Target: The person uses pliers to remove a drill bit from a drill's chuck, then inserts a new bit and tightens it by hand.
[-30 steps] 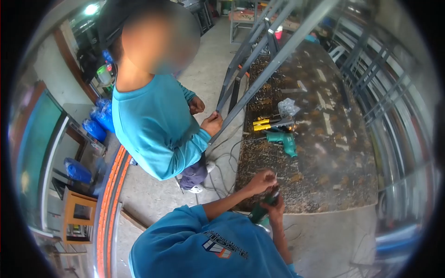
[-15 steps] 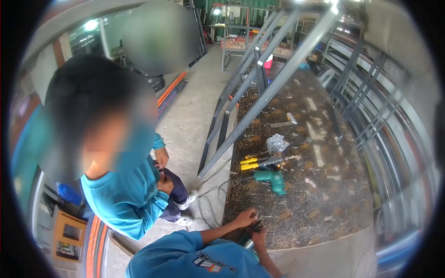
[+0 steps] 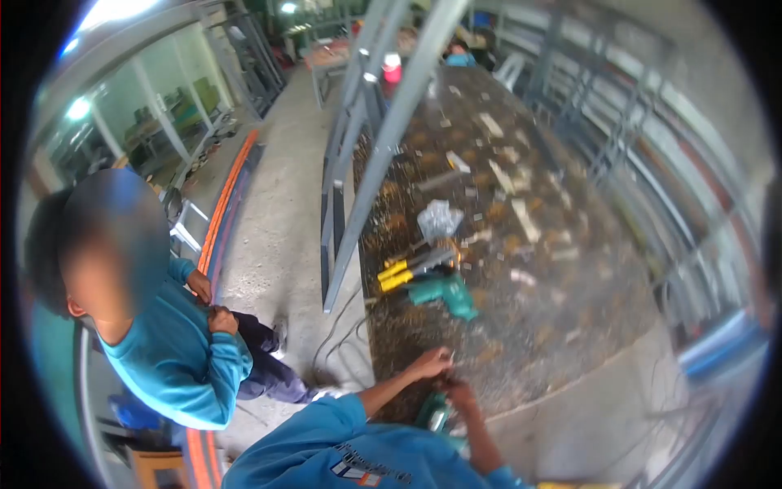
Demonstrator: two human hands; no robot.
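My left hand is over the near edge of the table, its fingers pinched together. A tiny pale spot shows at its fingertips, too small to name. My right hand is just beside it, with fingers curled around something dark and blurred that I cannot make out. Below and between my forearms sits a green tool with a shiny part, partly hidden. Farther up the table lie a green power drill, a yellow-handled tool and a crumpled clear plastic bag.
A grey metal frame leans across the table's left side. The worn dark tabletop carries scraps and strips. On the left stands a co-worker in a blue shirt, hands together. A cable runs along the floor. Metal racks line the right.
The view has swung, so the table items and the co-worker appear farther left. My hands stay close together at the table's near edge, and more of the green tool beneath them shows.
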